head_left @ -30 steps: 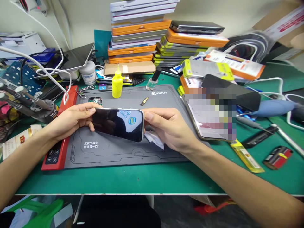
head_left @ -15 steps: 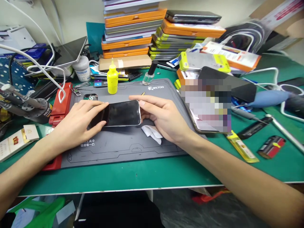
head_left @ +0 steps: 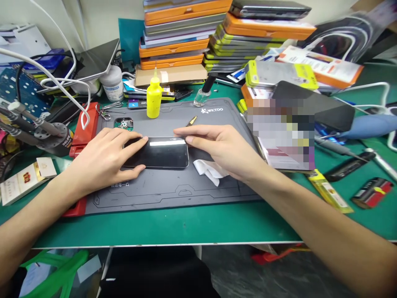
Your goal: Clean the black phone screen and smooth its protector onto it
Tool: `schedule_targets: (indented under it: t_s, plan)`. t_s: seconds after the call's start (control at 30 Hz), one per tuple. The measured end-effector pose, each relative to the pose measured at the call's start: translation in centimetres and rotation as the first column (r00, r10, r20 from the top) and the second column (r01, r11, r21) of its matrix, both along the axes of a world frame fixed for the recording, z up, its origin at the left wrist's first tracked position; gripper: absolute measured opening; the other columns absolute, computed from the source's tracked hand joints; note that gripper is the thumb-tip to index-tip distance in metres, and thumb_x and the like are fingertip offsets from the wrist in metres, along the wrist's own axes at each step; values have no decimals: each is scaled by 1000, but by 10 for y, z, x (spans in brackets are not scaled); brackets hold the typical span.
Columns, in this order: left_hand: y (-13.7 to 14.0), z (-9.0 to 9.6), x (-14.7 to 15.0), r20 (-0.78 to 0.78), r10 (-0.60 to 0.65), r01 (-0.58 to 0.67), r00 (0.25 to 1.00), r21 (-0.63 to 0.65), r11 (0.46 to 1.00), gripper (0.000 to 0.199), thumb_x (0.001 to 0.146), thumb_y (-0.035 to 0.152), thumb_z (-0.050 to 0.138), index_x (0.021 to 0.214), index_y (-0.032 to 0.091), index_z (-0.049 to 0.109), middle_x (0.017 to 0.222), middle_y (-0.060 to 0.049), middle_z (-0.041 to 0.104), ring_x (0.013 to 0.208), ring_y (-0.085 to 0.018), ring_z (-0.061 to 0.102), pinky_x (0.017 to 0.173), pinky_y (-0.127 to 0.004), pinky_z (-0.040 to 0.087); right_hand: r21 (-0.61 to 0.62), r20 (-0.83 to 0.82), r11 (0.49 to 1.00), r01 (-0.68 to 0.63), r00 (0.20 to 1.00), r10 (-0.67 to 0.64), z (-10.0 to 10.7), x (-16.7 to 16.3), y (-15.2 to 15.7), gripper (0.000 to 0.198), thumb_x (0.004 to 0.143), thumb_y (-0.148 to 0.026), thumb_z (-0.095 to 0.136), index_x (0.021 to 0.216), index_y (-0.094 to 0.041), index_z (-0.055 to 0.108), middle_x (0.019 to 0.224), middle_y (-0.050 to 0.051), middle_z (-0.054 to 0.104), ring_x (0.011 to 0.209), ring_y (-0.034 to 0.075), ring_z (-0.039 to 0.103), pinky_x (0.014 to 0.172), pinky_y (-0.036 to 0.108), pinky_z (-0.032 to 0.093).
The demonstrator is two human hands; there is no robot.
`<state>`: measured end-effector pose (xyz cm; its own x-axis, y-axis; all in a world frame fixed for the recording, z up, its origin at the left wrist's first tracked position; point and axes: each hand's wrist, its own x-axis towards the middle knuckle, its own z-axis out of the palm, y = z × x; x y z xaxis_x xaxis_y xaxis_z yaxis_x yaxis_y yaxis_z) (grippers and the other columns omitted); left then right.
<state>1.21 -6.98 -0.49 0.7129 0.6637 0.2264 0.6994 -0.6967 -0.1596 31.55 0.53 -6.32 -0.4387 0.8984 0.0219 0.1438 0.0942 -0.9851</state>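
A smartphone [head_left: 164, 154] with a black screen lies on the grey work mat [head_left: 161, 194], a bright reflection along its upper part. My left hand [head_left: 116, 155] is closed around its left end, with fingers at the far edge and the thumb at the near edge. My right hand [head_left: 223, 149] grips the far right corner, its thumb at the corner and index finger along the far edge. The other right-hand fingers are mostly hidden. A crumpled white wipe [head_left: 211, 170] lies under and beside my right hand. Tweezers with golden tips [head_left: 192, 121] rest behind it.
A yellow dropper bottle [head_left: 154, 97] and a small glass bottle [head_left: 203, 94] stand at the mat's back. To the right are a phone with a blurred screen [head_left: 279, 140] and a blue-handled tool [head_left: 361, 127]. A red holder [head_left: 85, 128] is left; stacked boxes [head_left: 182, 51] rise behind.
The phone's right end has come down from a slight tilt to lie flatter on the mat. A bright reflection now shows on its screen. The camera view has shifted slightly.
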Motion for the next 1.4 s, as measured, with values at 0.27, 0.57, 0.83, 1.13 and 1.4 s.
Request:
schedule_targets:
  t_s: [0.27,0.57,0.83,1.13,1.4]
  plan:
    - [-2,-1,1,-77,-65,71,995,69,995,48,108,35,58,136,-2,72,134,-22,73,116,-37,72,102,-52,62,289,80,956,43,994,-69,8,-4,-11,30,108,-24,63,132,-18,81,123,6,81,117,21,78,112,40,61]
    - [-12,6,10,-161,-72,101,984,179,979,42,109,29,56,125,-3,78,128,-21,77,109,-35,78,83,-46,67,808,504,350,-475,864,9,25,16,-8,23,111,-23,64,121,-11,80,132,10,78,115,27,79,97,42,66]
    - [-16,4,9,-204,-77,124,976,226,966,40,110,26,57,126,-6,77,130,-23,76,111,-34,80,72,-43,67,823,543,220,-523,839,-37,25,16,-15,24,111,-18,62,123,-6,79,135,10,77,122,28,78,98,41,66]
    - [-19,2,10,-230,-54,111,972,244,963,43,112,28,54,128,-6,75,130,-25,75,113,-32,79,75,-39,65,842,534,147,-519,841,-88,23,11,-23,22,108,-11,64,119,-1,79,130,14,78,116,31,80,86,42,68]
    - [-20,1,11,-220,-46,107,975,276,955,43,113,27,50,124,-4,78,128,-24,76,111,-31,80,73,-37,65,854,519,123,-505,846,-124,21,6,-26,23,107,-9,63,119,0,80,129,15,78,115,31,80,84,42,69]
